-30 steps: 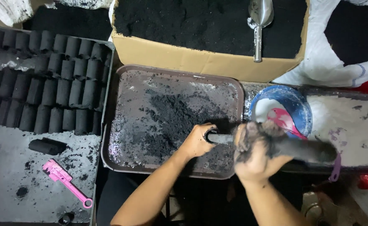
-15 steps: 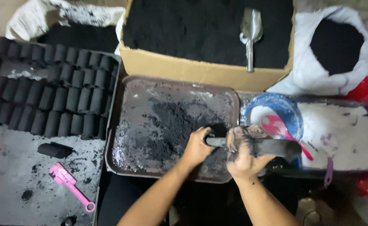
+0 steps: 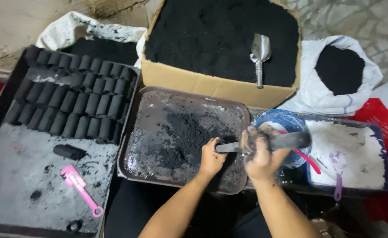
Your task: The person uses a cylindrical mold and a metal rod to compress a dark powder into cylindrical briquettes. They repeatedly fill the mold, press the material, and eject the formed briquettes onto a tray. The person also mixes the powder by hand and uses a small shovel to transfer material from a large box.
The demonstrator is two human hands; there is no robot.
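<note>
bare tray (image 3: 158,110) left, blue bowl (image 3: 286,121) right

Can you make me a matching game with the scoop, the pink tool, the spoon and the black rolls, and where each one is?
Things:
1. metal scoop
2. pink tool
3. pink spoon
4. black rolls

Places:
A. in the blue bowl
B. in rows on the left tray
C. on the black powder in the box
D. alone on the dusty front of the left tray

Pairs: 1-C, 2-D, 3-A, 4-B
</note>
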